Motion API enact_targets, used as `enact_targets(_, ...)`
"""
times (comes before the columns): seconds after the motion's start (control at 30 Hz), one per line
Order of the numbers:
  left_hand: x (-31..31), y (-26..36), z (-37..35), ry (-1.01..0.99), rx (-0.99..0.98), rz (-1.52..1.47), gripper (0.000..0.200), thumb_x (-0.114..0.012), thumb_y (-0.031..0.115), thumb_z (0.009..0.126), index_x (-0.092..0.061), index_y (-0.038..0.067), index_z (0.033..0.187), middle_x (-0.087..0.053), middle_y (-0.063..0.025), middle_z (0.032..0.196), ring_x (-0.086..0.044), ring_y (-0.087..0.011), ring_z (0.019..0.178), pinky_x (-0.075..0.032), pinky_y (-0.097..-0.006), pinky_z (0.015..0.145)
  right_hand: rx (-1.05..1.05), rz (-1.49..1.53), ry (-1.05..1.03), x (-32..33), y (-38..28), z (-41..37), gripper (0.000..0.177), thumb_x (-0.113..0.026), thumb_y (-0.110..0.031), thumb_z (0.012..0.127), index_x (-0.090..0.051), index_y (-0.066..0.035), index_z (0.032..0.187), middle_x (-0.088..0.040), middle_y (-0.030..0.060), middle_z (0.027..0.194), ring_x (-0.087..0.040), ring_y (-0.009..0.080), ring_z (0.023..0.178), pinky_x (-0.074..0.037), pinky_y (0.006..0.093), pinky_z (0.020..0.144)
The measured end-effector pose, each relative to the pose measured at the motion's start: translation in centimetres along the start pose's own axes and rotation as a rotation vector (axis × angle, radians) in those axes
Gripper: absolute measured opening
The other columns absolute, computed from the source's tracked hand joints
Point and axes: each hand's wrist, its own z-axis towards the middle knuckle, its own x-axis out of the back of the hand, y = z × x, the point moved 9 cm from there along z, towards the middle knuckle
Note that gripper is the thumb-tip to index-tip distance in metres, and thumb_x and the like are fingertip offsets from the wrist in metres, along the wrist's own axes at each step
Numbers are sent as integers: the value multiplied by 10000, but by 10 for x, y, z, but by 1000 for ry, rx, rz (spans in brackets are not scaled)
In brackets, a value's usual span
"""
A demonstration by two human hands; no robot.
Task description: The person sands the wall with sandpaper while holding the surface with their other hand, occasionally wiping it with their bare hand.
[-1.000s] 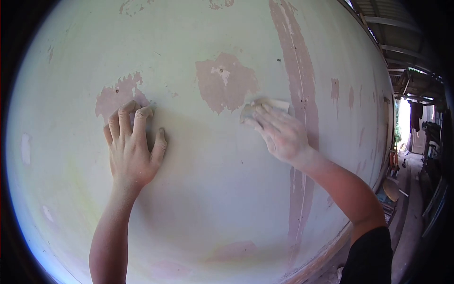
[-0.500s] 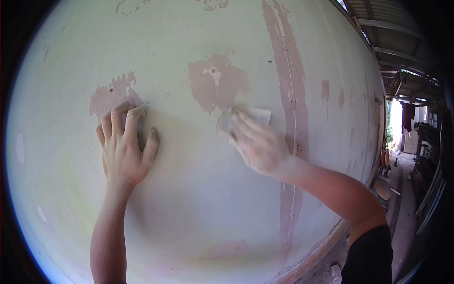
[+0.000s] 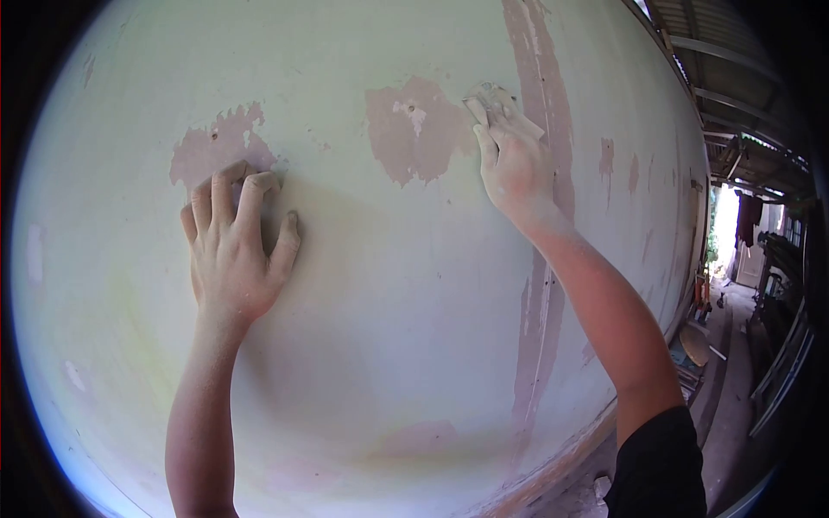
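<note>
A pale green wall [image 3: 371,285] with mauve patches fills most of the view. My left hand [image 3: 235,259] rests on it, fingers spread and bent, fingertips at the lower edge of the left patch [image 3: 200,160]. Dust coats both hands. In my right hand [image 3: 518,173] is a folded sheet of sandpaper [image 3: 490,91], pressed to the wall between the middle patch [image 3: 406,142] and the long vertical mauve strip [image 3: 553,95]. The fingers hide part of the sheet.
On the right, a narrow passage [image 3: 730,345] runs along the wall under a corrugated roof [image 3: 717,26]. A round basket-like object [image 3: 694,345] and stacked items [image 3: 781,250] line it. Dark cloth [image 3: 748,217] hangs at the far end.
My right hand has moved up and to the right with the sandpaper, from below the middle patch to its right side. My left hand stays at the left patch; the view has shifted slightly.
</note>
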Motion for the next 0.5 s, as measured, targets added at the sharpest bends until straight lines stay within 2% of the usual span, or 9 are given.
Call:
enact_targets(0.07, 1, 0, -2, -1, -11, -1, 375, -684, 285, 880, -592, 140, 1214, -533, -80, 1313, -469, -302, 1228, -352, -457, 1054, -12, -22, 52, 7, -19, -22, 308, -506, -233, 1070, -717, -124, 1265, -679, 172, 1341, -663, 335, 1221, -571, 429, 962)
enact_targets(0.13, 4, -1, -2, 19, -30, 7, 378, -686, 286, 880, -592, 138, 1215, -534, -80, 1308, -470, -305, 1224, -353, -461, 1052, 202, 91, -13, 9, -55, -54, 282, -548, -200, 1048, -735, -72, 1216, -688, 160, 1335, -648, 327, 1256, -575, 426, 960)
enact_targets(0.17, 1, -2, -2, -10, -13, 3, 374, -683, 276, 884, -586, 141, 1219, -527, -80, 1323, -456, -308, 1253, -341, -463, 1069, 210, 99, -7, 12, -61, -66, 282, -548, -200, 1048, -735, -72, 1216, -688, 160, 1335, -648, 327, 1256, -575, 426, 960)
enact_targets(0.23, 0, -2, -1, -8, -12, -10, 351, -683, 265, 886, -579, 141, 1197, -525, -74, 1307, -450, -308, 1255, -331, -468, 1074, 390, 18, -46, 11, -78, -86, 275, -584, -183, 1029, -727, -46, 1219, -702, 150, 1311, -645, 319, 1267, -578, 432, 948)
enact_targets(0.33, -2, -5, 6, -50, 30, -52, 311, -682, 259, 887, -577, 141, 1154, -528, -67, 1269, -457, -305, 1222, -335, -466, 1060, 338, 63, -3, 12, -58, -54, 275, -569, -206, 1037, -729, -53, 1200, -723, 167, 1236, -672, 346, 1192, -575, 473, 924)
enact_targets(0.4, -3, -6, 10, -28, 25, -30, 293, -681, 253, 888, -576, 143, 1138, -527, -67, 1259, -459, -303, 1211, -335, -464, 1055, 25, -40, -91, 4, -19, -2, 289, -538, -237, 1055, -728, -53, 1170, -722, 185, 1204, -690, 383, 1091, -566, 510, 898)
enact_targets(0.47, -1, -3, 8, 2, 0, -12, 276, -680, 247, 888, -575, 144, 1121, -527, -67, 1248, -461, -302, 1199, -335, -462, 1050, -465, -39, -545, 15, 13, 44, 330, -488, -268, 1079, -725, -49, 1148, -709, 207, 1204, -691, 411, 1020, -554, 541, 884)
enact_targets(0.5, -1, -5, 7, -10, 5, -21, 269, -680, 241, 889, -577, 145, 1119, -528, -68, 1245, -461, -301, 1201, -334, -460, 1051, -469, -38, -536, 11, 18, 50, 330, -488, -268, 1079, -725, -49, 1148, -709, 207, 1204, -691, 411, 1020, -554, 541, 884)
